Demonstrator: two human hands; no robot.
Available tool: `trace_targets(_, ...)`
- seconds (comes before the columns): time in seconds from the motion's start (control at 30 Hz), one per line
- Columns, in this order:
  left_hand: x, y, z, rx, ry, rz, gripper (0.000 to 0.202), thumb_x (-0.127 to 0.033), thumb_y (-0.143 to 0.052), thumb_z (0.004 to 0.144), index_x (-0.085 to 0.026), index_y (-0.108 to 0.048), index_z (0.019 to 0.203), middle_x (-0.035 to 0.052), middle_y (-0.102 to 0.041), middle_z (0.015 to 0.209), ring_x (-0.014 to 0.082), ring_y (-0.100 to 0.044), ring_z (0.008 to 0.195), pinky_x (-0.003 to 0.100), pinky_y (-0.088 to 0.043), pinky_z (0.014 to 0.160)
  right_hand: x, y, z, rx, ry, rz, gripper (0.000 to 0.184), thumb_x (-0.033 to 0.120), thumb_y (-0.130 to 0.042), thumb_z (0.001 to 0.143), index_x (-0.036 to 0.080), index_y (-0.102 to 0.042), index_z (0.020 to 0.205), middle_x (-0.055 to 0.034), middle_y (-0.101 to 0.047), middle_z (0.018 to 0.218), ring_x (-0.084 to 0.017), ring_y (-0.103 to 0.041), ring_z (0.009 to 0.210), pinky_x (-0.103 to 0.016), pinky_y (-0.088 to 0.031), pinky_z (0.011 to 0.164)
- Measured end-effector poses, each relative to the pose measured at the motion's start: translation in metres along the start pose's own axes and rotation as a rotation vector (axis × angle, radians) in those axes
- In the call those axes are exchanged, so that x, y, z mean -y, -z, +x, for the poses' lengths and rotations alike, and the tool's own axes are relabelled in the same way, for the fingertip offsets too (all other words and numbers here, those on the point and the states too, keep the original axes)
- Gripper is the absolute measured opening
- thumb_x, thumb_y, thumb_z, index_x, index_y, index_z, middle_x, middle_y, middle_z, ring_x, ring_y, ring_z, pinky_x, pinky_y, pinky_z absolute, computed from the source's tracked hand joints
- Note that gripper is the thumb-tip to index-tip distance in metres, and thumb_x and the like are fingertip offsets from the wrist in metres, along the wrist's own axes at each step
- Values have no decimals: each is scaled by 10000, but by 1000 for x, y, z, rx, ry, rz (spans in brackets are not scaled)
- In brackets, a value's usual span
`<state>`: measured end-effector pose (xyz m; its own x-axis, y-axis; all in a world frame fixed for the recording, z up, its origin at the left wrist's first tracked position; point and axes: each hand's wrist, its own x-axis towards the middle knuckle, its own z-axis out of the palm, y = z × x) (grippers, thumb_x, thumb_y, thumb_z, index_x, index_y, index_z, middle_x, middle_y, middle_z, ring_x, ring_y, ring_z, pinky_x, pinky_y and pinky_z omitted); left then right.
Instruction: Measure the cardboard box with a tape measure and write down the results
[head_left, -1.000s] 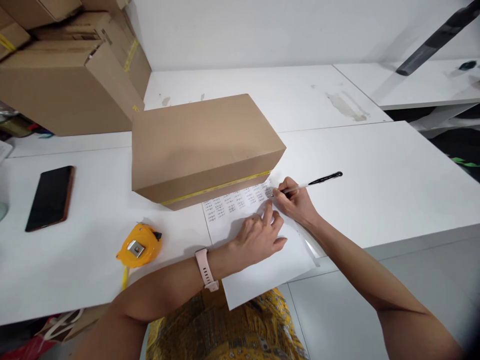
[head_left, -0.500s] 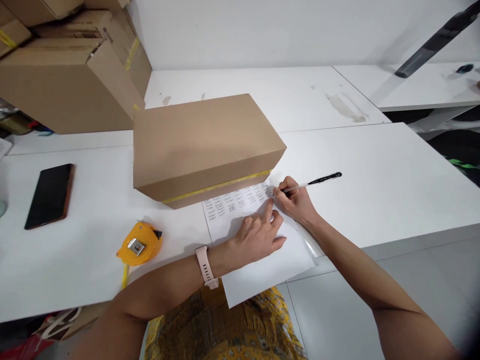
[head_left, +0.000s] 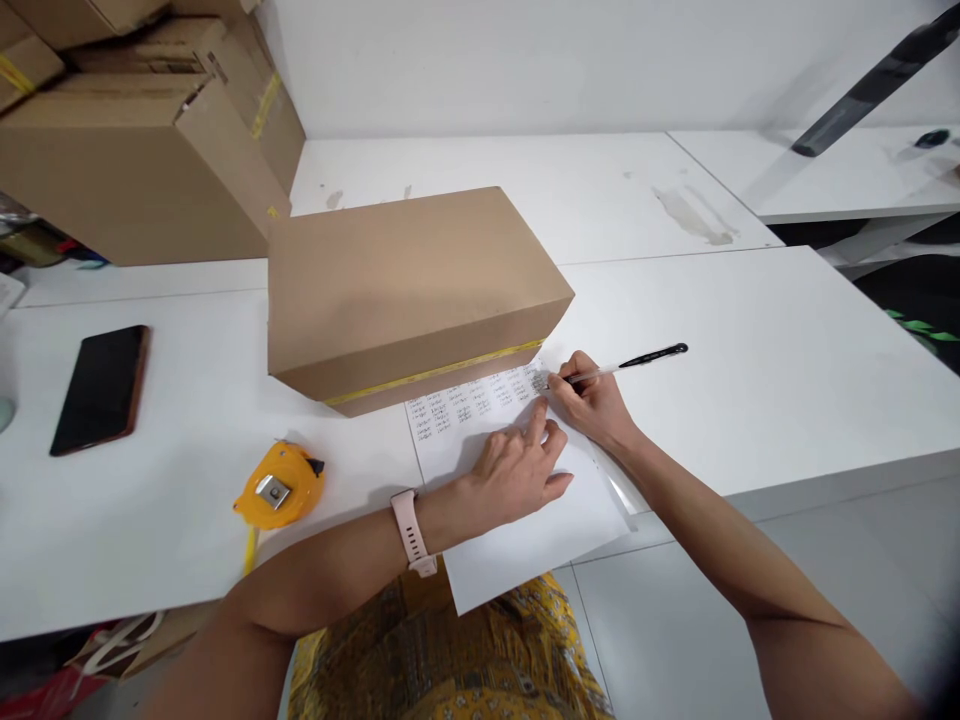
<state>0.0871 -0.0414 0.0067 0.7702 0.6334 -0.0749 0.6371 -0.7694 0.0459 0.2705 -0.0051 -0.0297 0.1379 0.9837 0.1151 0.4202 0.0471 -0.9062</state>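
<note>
My right hand [head_left: 589,400] grips a pen [head_left: 634,362] with a clear barrel and black end. Its tip is down at the upper right of a white sheet of paper [head_left: 525,560], beside rows of small handwriting. My left hand [head_left: 519,470] rests on the paper with fingers apart, the index finger pointing up close to the pen tip. A closed cardboard box [head_left: 412,285] stands just beyond, with a yellow tape measure blade [head_left: 442,372] stretched along its near lower side. The box hides the paper's top edge.
An orange tape measure [head_left: 281,485] lies left of my left forearm. A dark phone [head_left: 100,390] is farther left on the white table [head_left: 712,400]. Large cardboard boxes [head_left: 135,165] are stacked at the back left. A dark pole [head_left: 862,90] slants at the back right.
The pen's rear end has shifted very slightly to the right, and the whole view has moved a little. My left hand keeps its place on the paper.
</note>
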Motion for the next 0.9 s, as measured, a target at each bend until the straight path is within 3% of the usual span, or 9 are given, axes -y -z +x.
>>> trace_targets(0.9,0,2,2,30,10,-29,563,-539,-491,1025,-131,-534,1411,248,-390,1628,246,-736,929,346,-613,742,5,1,1,-27,11,-68,259,337,-655,854,242,-457,717,56,-426,539,-110,-345,520,-281,-272,505)
